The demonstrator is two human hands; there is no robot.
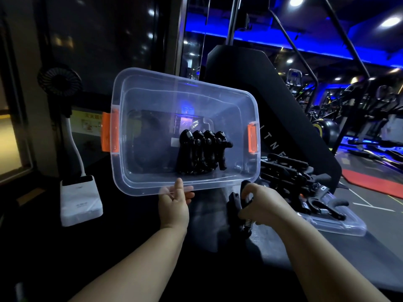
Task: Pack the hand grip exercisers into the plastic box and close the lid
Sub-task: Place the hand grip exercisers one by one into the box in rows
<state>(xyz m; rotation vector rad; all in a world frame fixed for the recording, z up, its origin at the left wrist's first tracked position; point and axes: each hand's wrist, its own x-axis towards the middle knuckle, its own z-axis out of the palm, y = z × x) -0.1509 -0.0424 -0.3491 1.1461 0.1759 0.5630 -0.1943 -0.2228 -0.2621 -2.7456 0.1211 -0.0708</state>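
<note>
Head: left hand (pixel 174 204) on box rim (pixel 139 188)

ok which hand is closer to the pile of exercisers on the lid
Right. The right hand, holding one exerciser, is just left of the pile; the left hand is further left, on the box rim.

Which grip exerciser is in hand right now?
The exerciser gripped by the right hand, below the box; four others sit inside it, the rest lie piled on the lid.
</note>
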